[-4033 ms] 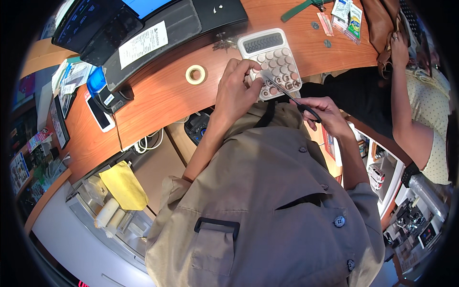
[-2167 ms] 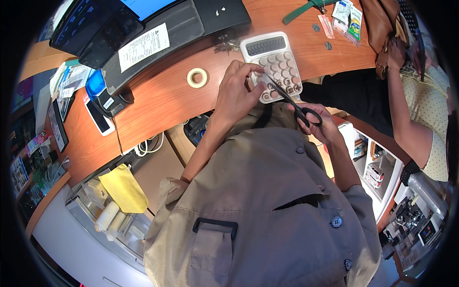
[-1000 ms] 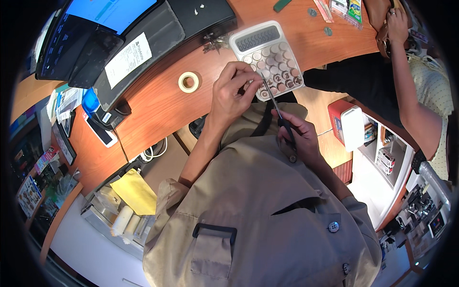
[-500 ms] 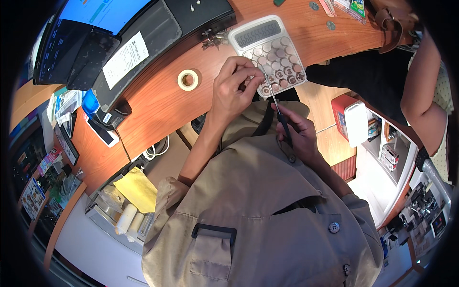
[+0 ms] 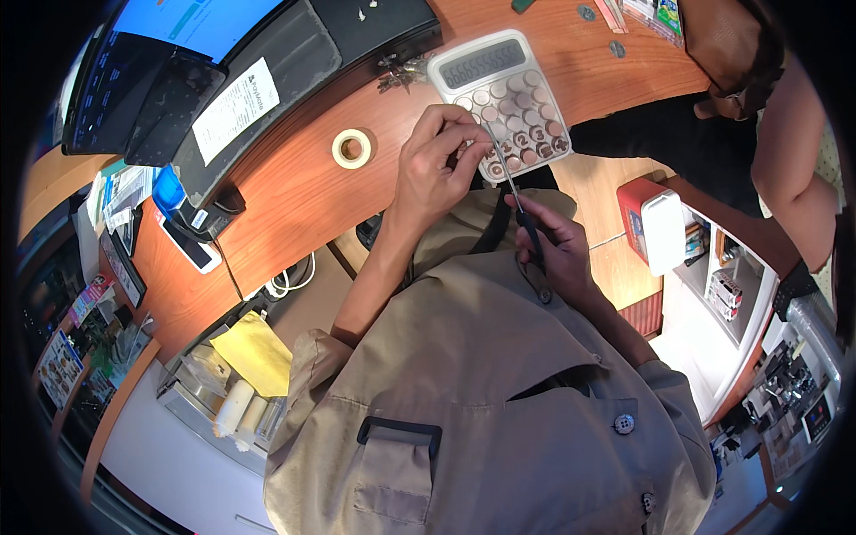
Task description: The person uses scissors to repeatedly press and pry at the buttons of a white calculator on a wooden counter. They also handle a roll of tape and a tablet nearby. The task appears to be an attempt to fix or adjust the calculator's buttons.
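My right hand [image 5: 555, 245] is wrapped round the black handles of what looks like a pair of scissors [image 5: 506, 169]. The slim metal blades point up and to the left. Their tips reach the fingers of my left hand [image 5: 439, 165], which is closed in a pinch. Whatever lies between those fingertips is too small to make out. Just beyond both hands lies a white calculator [image 5: 499, 98] with round keys and a grey display, its lower left part partly covered by my left fingers and the blades.
A roll of tape [image 5: 351, 149] lies on the wooden desk [image 5: 294, 201], left of my hands. Keys [image 5: 401, 73] sit beside the calculator, with coins [image 5: 616, 49] farther right. A monitor [image 5: 169, 53] and phone [image 5: 192, 250] are at the left. Another person's arm [image 5: 794, 169] is at the right.
My hands and the scissors have hardly moved. At the right, the other person's arm has shifted and the brown leather bag near it has changed position.
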The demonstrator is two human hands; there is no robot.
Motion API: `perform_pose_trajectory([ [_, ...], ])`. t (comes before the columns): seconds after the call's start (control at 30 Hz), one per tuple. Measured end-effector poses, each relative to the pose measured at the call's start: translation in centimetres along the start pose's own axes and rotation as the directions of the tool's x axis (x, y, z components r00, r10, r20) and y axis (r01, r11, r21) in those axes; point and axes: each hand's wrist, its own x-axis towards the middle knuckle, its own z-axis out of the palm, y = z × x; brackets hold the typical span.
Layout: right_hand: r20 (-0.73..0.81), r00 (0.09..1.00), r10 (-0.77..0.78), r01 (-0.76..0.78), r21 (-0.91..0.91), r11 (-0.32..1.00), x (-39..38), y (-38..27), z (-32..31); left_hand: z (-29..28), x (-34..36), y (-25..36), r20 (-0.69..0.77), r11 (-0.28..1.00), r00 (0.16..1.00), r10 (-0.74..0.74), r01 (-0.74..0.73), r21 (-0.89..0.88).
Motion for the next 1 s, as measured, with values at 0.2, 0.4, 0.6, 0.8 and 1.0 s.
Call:
perform_pose_trajectory([
  [0.2,0.004,1.000,-0.010,0.010,0.010,1.000,0.1,-0.3,0.0,-0.1,0.0,-0.3,0.006,1.000,1.000,0.001,-0.001,-0.006],
  [0.4,0.017,1.000,-0.025,0.026,-0.064,0.998,0.3,-0.8,-0.1,-0.4,0.0,-0.3,0.020,0.998,1.000,-0.024,0.025,-0.049],
  [0.6,0.017,0.999,-0.046,0.046,-0.034,0.998,0.3,-1.4,-0.1,-0.5,0.1,0.0,0.045,0.999,0.999,0.001,0.001,-0.043],
  [0.8,0.013,1.000,-0.012,0.013,-0.110,0.994,0.6,-1.7,-0.2,-0.6,-0.1,0.0,0.040,0.996,0.999,-0.033,0.036,-0.077],
  [1.0,0.106,0.986,-0.126,0.142,-0.162,0.977,0.9,-1.8,-0.6,-0.1,-0.2,-0.4,-0.084,0.959,0.987,-0.138,0.112,-0.262],
])
